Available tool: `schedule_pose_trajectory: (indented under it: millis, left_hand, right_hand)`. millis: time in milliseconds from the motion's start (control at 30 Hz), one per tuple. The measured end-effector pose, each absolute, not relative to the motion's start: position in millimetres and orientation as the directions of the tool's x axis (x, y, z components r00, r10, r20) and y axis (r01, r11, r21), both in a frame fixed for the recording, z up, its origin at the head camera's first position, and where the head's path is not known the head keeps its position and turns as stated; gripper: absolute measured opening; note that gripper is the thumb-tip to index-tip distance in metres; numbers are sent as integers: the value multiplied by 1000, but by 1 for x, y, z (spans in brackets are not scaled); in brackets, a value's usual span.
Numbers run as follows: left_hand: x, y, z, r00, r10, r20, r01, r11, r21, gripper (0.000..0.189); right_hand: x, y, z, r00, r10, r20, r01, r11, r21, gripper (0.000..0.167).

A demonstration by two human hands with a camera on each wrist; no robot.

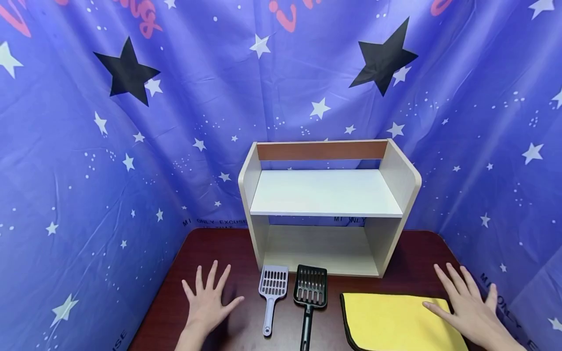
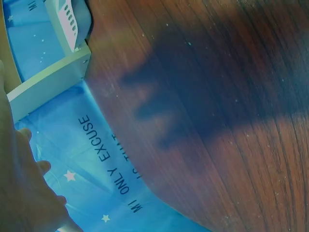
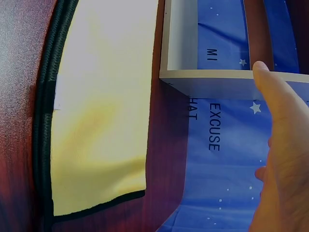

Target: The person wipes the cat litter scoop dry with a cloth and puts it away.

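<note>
Both hands free at this moment: the left hand [image 1: 206, 303], lower left of the head frame, has its fingers spread and grasps nothing; the right hand [image 1: 469, 304], lower right, is likewise splayed and released, its thumb overlapping the edge of a yellow cloth [image 1: 397, 319] in the view. Cloth lies folded and flat on the dark red bench [image 1: 224, 248], dark hem showing, bottom cut off by the frame. At lower centre, a pale lilac scoop [image 1: 270, 307] and a black scoop [image 1: 309, 312] lie side by side, handles toward the lower edge, slotted heads toward the two-tier shelf unit [image 1: 327, 192] at centre right. Whether the heads touch the unit's front is hard to tell from this angle. Progress, as judged: scoops aligned, cloth folded, neither hand engaged; reads as a pause, either at the outset or after a finish, and these views do not settle which. No handling under way, so nothing visibly half-done.
</note>
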State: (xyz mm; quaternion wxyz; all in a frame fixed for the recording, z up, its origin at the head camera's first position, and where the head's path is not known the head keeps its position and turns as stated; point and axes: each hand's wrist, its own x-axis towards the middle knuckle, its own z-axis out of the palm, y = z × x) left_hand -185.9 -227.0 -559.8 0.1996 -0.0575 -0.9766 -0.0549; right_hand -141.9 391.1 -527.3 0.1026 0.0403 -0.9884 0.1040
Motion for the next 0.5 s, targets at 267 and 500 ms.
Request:
schedule_pose_trajectory:
  millis: [267,500]
  left_hand:
    - [-185,-223,-562,-906,99,411,155,982,105,92]
    - [-184,-220,-568,-899,104,425,158,983,94,91]
  right_hand:
    - [-143,389,-527,-981,-63,183,-98,976,-194,105]
    - [-141,386,-527,-982,-64,176,-100,973,-208,104]
